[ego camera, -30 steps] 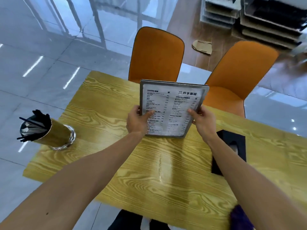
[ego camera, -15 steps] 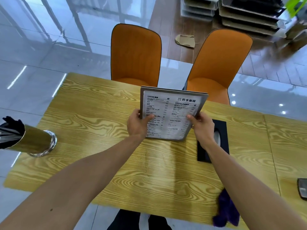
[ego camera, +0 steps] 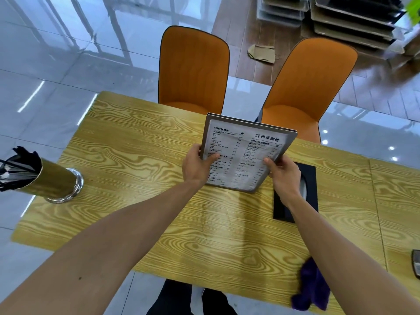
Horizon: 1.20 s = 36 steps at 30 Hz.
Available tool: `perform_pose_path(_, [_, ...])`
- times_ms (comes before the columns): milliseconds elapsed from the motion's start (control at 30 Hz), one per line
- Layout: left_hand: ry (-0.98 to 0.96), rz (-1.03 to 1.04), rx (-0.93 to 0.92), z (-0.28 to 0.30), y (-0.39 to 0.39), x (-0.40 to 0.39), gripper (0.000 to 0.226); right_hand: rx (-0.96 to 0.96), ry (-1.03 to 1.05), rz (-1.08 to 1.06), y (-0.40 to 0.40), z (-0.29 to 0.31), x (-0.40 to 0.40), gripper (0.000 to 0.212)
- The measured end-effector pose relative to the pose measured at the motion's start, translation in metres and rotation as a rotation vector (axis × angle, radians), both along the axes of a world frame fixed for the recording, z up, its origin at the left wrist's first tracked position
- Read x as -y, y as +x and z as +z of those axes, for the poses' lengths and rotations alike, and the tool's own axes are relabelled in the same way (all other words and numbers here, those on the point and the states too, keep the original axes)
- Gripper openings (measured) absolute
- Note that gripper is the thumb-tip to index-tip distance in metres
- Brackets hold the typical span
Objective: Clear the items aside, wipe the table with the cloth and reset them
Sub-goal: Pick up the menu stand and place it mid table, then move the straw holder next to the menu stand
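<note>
At table's left edge: a gold metal cylinder holder with a chrome base [ego camera: 48, 181], stuffed with dark straws or sticks [ego camera: 17, 167], stands near the corner; my guess is that it sits there to keep the middle free for wiping.
Yellow wood-grain table [ego camera: 141, 160]: the stretch between the holder and the hands is bare; whether it has been wiped yet I cannot tell.
Left hand [ego camera: 195, 167]: closed on the left edge of the menu, thumb on the printed face, other fingers hidden behind it.
Grey-framed rectangular menu board with a white printed sheet [ego camera: 244, 153]: held between both hands, tilted back and lifted clear of the table over its middle-right part; two hands probably steady the stiff flat board for carrying or setting down.
Writing on the menu: "COFFEE" heads the left column, "SPECIAL" the right, with large Chinese characters beside a small logo at upper right; the item lines are too small to read.
Right hand [ego camera: 284, 176]: closed on the menu's lower right edge, thumb on top.
Black square tray-like base with a pale oval in it [ego camera: 311, 178]: lies flat just beside the right wrist, partly hidden by it; possibly the menu's stand.
Crumpled purple cloth [ego camera: 312, 287]: lies at the near edge, under the right forearm, in neither hand.
Two orange chairs [ego camera: 193, 69]: tucked at the far side.
</note>
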<state>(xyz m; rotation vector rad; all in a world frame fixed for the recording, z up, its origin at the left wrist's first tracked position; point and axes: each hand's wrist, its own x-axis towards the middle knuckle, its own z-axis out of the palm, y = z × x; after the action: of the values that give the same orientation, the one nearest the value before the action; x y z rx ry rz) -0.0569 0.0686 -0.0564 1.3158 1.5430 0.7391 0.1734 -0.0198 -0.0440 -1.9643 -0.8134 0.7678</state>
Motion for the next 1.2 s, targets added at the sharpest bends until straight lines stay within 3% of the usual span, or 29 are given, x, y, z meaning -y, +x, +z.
perform_pose_path(133, [-0.037,-0.087,0.001,0.000,-0.009,0.001,0.049,0.091,-0.036,-0.010,-0.010,0.003,0.004,0.022])
perform_pose_path(233, [-0.082,-0.136,-0.066,-0.003,-0.027,0.008,0.066,0.216,-0.131,-0.135,-0.031,-0.001,0.017,0.039])
perform_pose_path(333, [-0.110,-0.135,-0.085,-0.007,-0.057,0.015,0.069,0.248,-0.168,-0.122,-0.069,-0.007,0.031,0.037])
perform_pose_path(567, [-0.107,0.147,-0.123,-0.014,-0.157,0.026,0.064,0.070,-0.041,0.349,-0.185,-0.006,-0.013,0.026])
perform_pose_path(667, [-0.071,0.332,-0.182,-0.019,-0.201,0.033,0.069,0.002,-0.080,0.550,-0.236,0.002,-0.048,0.048])
perform_pose_path(800, [0.080,0.567,-0.177,-0.019,-0.254,0.049,0.049,-0.069,-0.072,0.771,-0.304,0.007,-0.092,0.084])
perform_pose_path(933, [0.116,0.829,-0.136,-0.019,-0.308,0.057,0.048,-0.079,-0.097,0.966,-0.363,0.004,-0.128,0.103])
perform_pose_path(1033, [0.087,0.945,-0.168,-0.023,-0.344,0.056,0.064,-0.083,-0.127,1.086,-0.399,0.001,-0.150,0.109])
perform_pose_path(1200, [-0.081,0.870,-0.082,-0.030,-0.405,0.039,0.114,-0.103,-0.189,1.293,-0.457,-0.008,-0.168,0.114])
